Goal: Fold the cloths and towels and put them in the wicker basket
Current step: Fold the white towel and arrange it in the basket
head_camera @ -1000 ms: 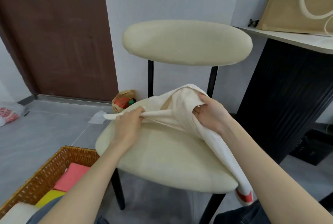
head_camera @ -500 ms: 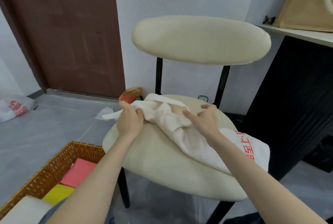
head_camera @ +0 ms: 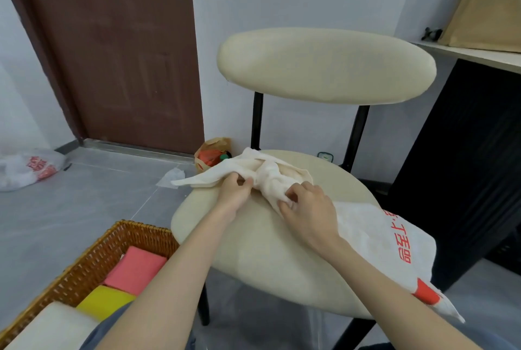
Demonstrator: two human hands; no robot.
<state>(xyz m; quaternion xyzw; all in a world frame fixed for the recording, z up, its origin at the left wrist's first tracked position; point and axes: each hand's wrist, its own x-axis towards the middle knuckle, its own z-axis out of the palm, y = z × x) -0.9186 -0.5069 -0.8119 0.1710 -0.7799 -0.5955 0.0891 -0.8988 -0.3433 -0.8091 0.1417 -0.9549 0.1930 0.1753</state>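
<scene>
At your left the wicker basket (head_camera: 93,259) already holds three folded cloths (head_camera: 135,270); the cream towel (head_camera: 366,237) is not folded yet. Your left hand (head_camera: 234,194) grips its bunched end and your right hand (head_camera: 307,206) pinches the twisted middle. The towel lies on the chair seat (head_camera: 253,259) and overhangs its right edge; I think the near part of the seat gives room to spread it.

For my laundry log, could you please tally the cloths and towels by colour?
White: 2, printed towel on the chair, white cloth in the wicker basket
Pink: 1, pink cloth
Yellow: 1, yellow cloth
Total: 4
</scene>
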